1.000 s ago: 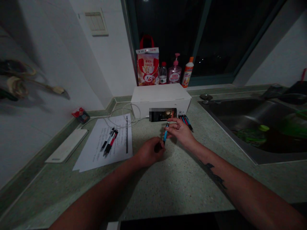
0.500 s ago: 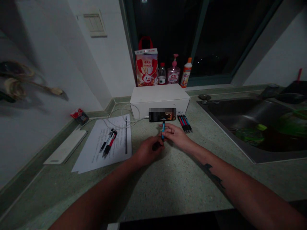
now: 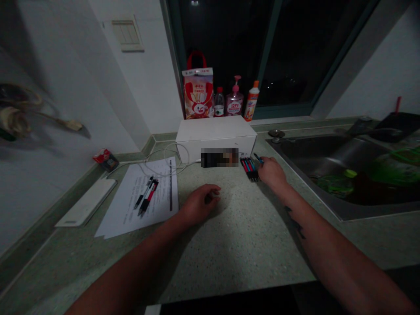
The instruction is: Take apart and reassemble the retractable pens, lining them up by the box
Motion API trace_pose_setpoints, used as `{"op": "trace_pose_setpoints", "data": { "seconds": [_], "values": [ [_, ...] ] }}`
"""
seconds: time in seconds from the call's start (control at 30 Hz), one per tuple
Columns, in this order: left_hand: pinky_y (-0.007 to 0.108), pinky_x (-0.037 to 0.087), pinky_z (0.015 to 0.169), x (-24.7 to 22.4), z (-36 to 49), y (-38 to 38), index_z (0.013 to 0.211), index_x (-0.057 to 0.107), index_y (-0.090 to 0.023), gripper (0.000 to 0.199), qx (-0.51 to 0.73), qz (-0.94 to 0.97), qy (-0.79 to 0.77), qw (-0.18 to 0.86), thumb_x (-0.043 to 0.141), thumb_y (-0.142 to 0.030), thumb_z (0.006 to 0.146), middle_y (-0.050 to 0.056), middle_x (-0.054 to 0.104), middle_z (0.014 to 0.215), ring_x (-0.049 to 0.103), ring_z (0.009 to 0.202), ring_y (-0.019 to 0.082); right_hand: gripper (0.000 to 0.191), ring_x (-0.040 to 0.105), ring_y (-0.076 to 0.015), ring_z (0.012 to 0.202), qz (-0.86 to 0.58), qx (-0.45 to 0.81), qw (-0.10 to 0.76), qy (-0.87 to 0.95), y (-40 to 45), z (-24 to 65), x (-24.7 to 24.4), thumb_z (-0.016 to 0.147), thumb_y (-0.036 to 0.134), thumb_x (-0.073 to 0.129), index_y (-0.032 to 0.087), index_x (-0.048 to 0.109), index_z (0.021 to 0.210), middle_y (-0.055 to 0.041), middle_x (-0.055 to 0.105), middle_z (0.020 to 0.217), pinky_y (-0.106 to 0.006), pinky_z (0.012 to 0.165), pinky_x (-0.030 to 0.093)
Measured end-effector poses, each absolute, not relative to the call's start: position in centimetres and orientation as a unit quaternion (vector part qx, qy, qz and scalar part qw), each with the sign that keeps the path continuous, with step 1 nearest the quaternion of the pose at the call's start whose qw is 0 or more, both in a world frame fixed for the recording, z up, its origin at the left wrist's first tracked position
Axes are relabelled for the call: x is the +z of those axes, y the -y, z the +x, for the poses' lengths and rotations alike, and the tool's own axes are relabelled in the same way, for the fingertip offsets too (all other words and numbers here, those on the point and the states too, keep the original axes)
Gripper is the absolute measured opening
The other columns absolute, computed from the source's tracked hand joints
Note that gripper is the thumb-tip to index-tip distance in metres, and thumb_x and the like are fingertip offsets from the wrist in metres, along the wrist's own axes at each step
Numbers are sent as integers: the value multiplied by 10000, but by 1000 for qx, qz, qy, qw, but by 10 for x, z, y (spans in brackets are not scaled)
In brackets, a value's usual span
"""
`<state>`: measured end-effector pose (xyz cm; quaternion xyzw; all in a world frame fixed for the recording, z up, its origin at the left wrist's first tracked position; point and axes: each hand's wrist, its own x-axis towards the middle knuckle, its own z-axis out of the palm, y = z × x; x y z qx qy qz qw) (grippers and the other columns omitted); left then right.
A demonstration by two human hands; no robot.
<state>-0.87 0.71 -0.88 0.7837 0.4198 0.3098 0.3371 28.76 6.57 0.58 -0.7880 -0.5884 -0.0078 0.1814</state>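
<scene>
My right hand point(image 3: 273, 173) is closed around a blue-and-black pen point(image 3: 257, 158), just right of a row of pens point(image 3: 249, 169) with red and blue barrels lying side by side on the counter. Most of the held pen is hidden by my fingers. Over the middle of the counter rests my left hand point(image 3: 201, 202), fingers curved and apart, with nothing in it. To its left, several more pens point(image 3: 147, 197), one of them red, lie on printed sheets of paper point(image 3: 121, 214).
A phone point(image 3: 219, 158) with a white cable leans against a white box point(image 3: 215, 131). Bottles point(image 3: 234, 103) and a red bag point(image 3: 198, 94) stand behind it. A metal sink point(image 3: 315, 175) is at the right. A flat white slab point(image 3: 87, 203) lies left of the papers.
My right hand has carried the blue pen from beside my left hand to the right, next to the row of pens. My left hand has let go and its fingers have parted.
</scene>
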Motion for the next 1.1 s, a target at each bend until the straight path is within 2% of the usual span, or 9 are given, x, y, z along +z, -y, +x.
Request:
{"op": "trace_pose_setpoints", "data": {
  "seconds": [0.2, 0.33, 0.43, 0.57, 0.67, 0.87, 1.1],
  "values": [
    [342, 549, 822, -7, -9, -7, 1147, 650, -200, 275, 307, 783, -425, 334, 635, -190, 873, 59, 726, 1052, 667, 861, 168, 430, 681, -267, 1005, -780, -2, 144, 609, -71, 289, -3, 957, 188, 416, 103, 717, 1252, -204, 689, 1123, -325, 854, 474],
    [323, 543, 823, -4, -12, -11, 1132, 660, -205, 238, 314, 784, -447, 295, 618, -206, 898, 47, 733, 1022, 672, 856, 167, 435, 672, -260, 1023, -770, -3, 143, 622, -70, 285, 0, 963, 193, 405, 107, 710, 1260, -197, 685, 1150, -326, 875, 469],
    [328, 535, 838, 8, -23, -18, 1124, 670, -212, 218, 284, 771, -534, 199, 571, -238, 931, 47, 735, 998, 680, 877, 190, 441, 663, -276, 1032, -767, -10, 147, 624, -67, 281, 3, 968, 192, 395, 91, 691, 1279, -208, 678, 1163, -347, 880, 469],
    [409, 510, 947, 32, -52, -30, 1125, 669, -144, 264, 161, 737, -657, 3, 522, -264, 941, 149, 710, 1131, 654, 1098, 302, 402, 645, -298, 1027, -752, -26, 150, 641, -60, 272, 10, 958, 194, 431, 77, 694, 1238, -213, 670, 1136, -364, 857, 466],
    [426, 536, 859, 47, -77, -35, 1124, 659, -82, 319, 35, 673, -735, -68, 486, -274, 937, 231, 674, 1151, 654, 1085, 357, 371, 633, -308, 1001, -729, -25, 165, 664, -53, 261, 17, 983, 225, 428, 84, 709, 1181, -220, 667, 1095, -377, 838, 460],
    [432, 542, 814, 51, -112, -42, 1152, 665, -36, 389, -26, 601, -797, -57, 358, -140, 938, 277, 694, 1150, 687, 1058, 367, 345, 625, -300, 1017, -696, -28, 191, 692, -42, 242, 24, 982, 253, 462, 136, 706, 1196, -180, 665, 1112, -378, 862, 473],
    [400, 538, 785, 47, -117, -46, 1083, 708, -76, 358, -54, 608, -791, -36, 394, -124, 918, 254, 730, 1085, 709, 1033, 362, 331, 631, -310, 1017, -645, -17, 211, 735, -36, 226, 17, 966, 222, 461, 131, 725, 1142, -174, 674, 1109, -415, 876, 496]
  ]
}}
